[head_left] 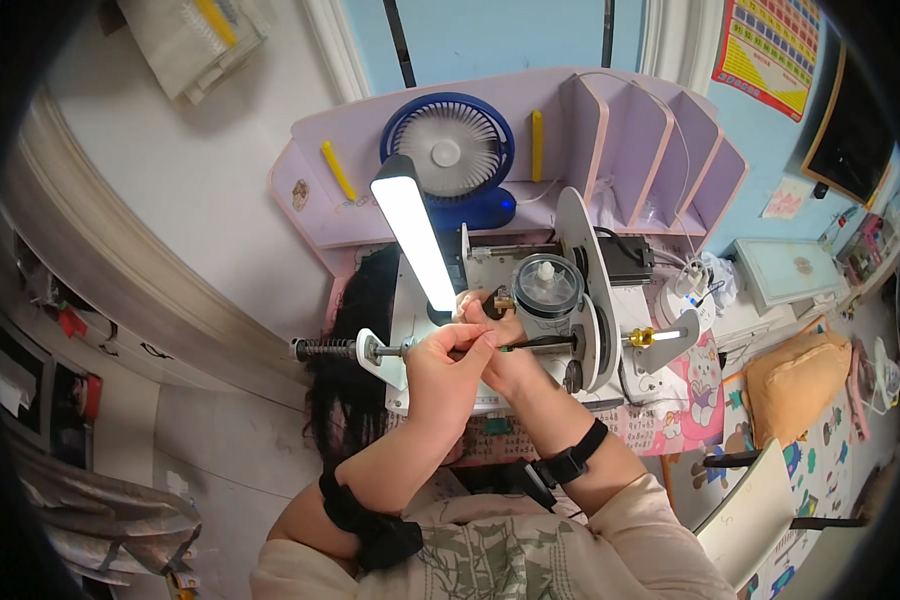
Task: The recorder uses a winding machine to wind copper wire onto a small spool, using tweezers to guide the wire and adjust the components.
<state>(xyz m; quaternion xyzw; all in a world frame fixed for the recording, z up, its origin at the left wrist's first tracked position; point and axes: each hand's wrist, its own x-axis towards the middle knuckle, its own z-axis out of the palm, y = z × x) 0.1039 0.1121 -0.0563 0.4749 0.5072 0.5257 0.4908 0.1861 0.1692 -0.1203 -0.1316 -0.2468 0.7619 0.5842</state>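
Both hands meet at the middle of a small white tabletop machine [400, 375], along its horizontal rod [545, 343]. My left hand [448, 368] has thumb and forefinger pressed together beside the rod; whatever lies in the pinch is too small to make out. Partly behind it, my right hand [502, 335] curls its fingers near a brass-coloured fitting, and its grip is hidden. A clear round spool [547, 287] sits just beyond my right hand. At the rod's left end is a coil spring [325, 348]. Long black hair-like strands [355, 335] hang beside the machine's left side.
A lit bar lamp [415, 235] stands over the hands. Behind it are a blue fan [448, 150] and a lilac shelf [615, 140] with dividers. To the right are a power strip [682, 298], an orange cushion [798, 380] and a pale chair back [740, 510].
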